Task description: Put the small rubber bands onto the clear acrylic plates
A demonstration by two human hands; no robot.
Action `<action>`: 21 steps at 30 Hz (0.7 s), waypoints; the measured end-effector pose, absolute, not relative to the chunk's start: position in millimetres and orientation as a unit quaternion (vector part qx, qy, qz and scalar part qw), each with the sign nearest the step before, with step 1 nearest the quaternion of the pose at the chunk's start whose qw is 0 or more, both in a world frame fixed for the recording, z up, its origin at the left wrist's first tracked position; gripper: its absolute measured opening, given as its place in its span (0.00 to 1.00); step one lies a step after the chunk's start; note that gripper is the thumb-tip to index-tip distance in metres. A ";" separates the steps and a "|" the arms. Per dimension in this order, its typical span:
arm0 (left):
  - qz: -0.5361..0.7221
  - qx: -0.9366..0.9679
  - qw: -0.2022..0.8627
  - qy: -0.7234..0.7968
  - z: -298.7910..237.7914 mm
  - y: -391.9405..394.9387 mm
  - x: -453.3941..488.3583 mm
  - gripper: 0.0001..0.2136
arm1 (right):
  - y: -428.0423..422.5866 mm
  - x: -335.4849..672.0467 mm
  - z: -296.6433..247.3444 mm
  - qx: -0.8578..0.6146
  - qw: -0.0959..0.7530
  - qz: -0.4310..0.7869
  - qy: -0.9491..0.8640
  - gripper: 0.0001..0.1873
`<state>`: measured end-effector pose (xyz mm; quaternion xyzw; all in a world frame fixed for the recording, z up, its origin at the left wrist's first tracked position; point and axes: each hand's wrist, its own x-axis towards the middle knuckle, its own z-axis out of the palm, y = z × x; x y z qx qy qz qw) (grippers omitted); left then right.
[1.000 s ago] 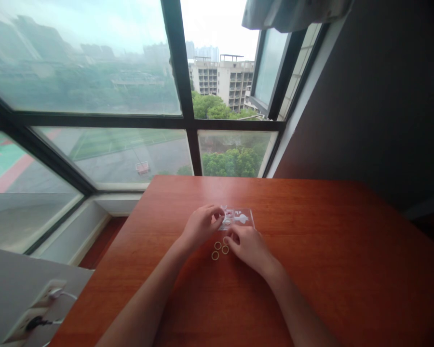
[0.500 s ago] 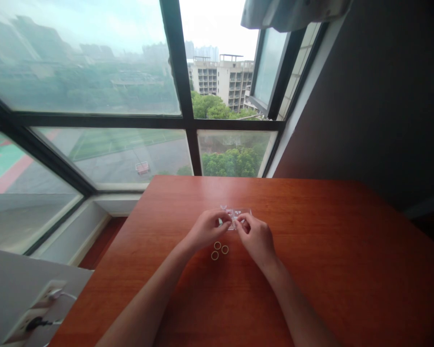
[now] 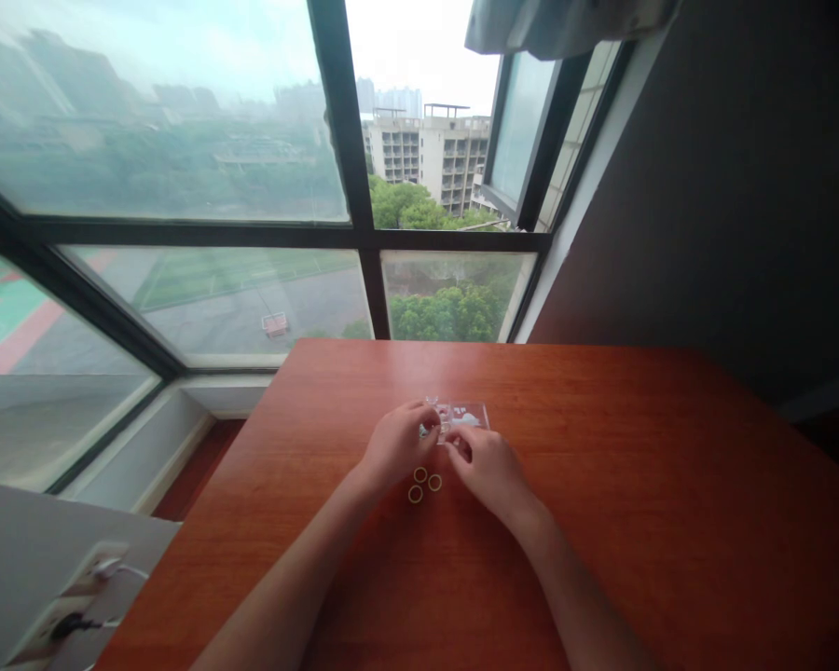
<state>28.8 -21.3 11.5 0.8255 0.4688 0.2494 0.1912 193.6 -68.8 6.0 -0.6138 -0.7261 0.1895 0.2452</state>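
Observation:
A flat, clear plastic case [image 3: 476, 413] with pale blue-and-white markings lies on the brown wooden table [image 3: 622, 447]. My left hand [image 3: 400, 440] curls its fingers and thumb round the case's left part, which they partly hide. At the front edge, my right hand [image 3: 490, 463] has its thumb and fingertips bent together; what is between them, if anything, is too small to make out. Just nearer to me lie three thin, pale rings, a top one [image 3: 420, 468], a right one [image 3: 434, 476] and a lower one [image 3: 415, 502].
A small clear piece [image 3: 432, 400] stands behind the case. Dark-framed windows [image 3: 367, 240] border the table's far side, with a dark wall [image 3: 727, 186] to the right. Plugs sit in a wall socket [image 3: 70, 620] at the lower left, below the table's left edge.
My right hand has drawn slightly towards me and lower, uncovering more of the case's right part. My left hand has shifted slightly left. The rings have stayed put.

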 end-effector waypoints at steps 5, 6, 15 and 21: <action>0.212 0.831 0.148 0.493 10.6 -23.7 28.4 0.05 | -75.7 186.3 9.1 -0.563 0.156 0.217 -0.782 0.05; 0.212 0.830 0.144 0.495 10.3 -23.4 27.8 0.05 | -76.0 185.5 8.5 -0.561 0.145 0.214 -0.786 0.05; 0.218 0.832 0.150 0.488 13.7 -20.2 22.3 0.06 | -74.4 185.3 5.3 -0.561 0.110 0.205 -0.794 0.05; 0.241 0.829 0.188 0.467 18.9 -19.6 21.4 0.06 | -71.4 188.3 6.4 -0.591 0.133 0.190 -0.773 0.05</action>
